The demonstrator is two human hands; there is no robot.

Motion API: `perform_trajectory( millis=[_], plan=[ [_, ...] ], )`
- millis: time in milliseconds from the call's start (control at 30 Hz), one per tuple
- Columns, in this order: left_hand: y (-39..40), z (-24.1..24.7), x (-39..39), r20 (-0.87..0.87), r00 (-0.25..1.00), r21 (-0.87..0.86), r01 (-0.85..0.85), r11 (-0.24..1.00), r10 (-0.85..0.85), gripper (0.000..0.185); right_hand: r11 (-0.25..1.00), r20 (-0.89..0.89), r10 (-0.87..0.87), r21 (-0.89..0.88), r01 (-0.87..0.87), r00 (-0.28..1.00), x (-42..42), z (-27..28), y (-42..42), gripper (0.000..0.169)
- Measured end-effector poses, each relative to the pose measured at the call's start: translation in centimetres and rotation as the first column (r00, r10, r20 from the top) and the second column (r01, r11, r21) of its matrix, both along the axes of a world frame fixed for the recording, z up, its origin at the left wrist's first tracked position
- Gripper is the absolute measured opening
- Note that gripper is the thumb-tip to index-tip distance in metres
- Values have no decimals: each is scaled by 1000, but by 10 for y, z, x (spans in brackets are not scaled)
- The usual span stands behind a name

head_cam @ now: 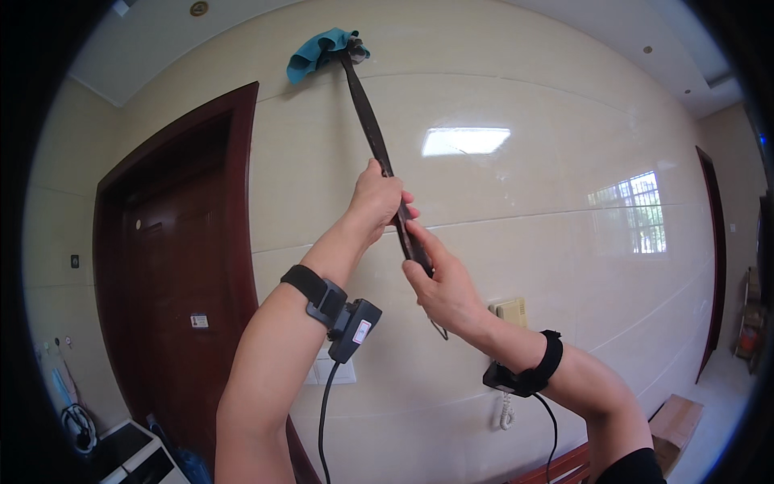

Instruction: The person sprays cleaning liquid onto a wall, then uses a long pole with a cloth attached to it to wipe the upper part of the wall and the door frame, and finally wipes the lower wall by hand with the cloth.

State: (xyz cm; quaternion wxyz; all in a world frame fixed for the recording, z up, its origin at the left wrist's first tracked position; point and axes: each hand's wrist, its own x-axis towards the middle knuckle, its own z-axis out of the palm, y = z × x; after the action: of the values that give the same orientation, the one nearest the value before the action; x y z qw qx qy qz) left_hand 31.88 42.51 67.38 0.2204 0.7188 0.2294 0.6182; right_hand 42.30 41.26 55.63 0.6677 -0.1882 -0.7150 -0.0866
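Note:
A long dark pole (370,124) slants up in front of a glossy cream tiled wall (544,151). At its upper end a teal cloth (318,53) is bunched, its edges curling, against or very close to the wall high up. My left hand (380,196) is wrapped around the middle of the pole. Lower down, my right hand (444,281) holds the pole near its bottom end, thumb on one side and fingers on the other. A thin loop (443,330) hangs below the right hand.
A dark red wooden door (175,272) in a deep frame stands left. Behind my right forearm are a wall telephone (513,311) and its coiled cord. Light switches (335,370) sit by my left forearm. Cables trail from both wrist devices. A cardboard box (677,423) lies lower right.

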Motion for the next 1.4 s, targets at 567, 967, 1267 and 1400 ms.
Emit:
perform_trajectory(
  millis=[567,967,1267,1400],
  plan=[
    [70,-90,-323,-106,442,635,-659,402,891,68,682,-293,-698,6,731,653,-44,252,10,41],
    [118,-135,-386,-419,742,167,-504,848,523,113,713,-251,-660,84,696,708,-163,348,16,40],
    [136,-143,-382,-304,851,169,-394,903,428,110,765,-204,-596,148,627,776,-232,333,65,42],
    [137,-143,-378,-316,849,153,-395,906,424,109,787,-138,-557,227,573,819,-273,318,80,41]
  ],
)
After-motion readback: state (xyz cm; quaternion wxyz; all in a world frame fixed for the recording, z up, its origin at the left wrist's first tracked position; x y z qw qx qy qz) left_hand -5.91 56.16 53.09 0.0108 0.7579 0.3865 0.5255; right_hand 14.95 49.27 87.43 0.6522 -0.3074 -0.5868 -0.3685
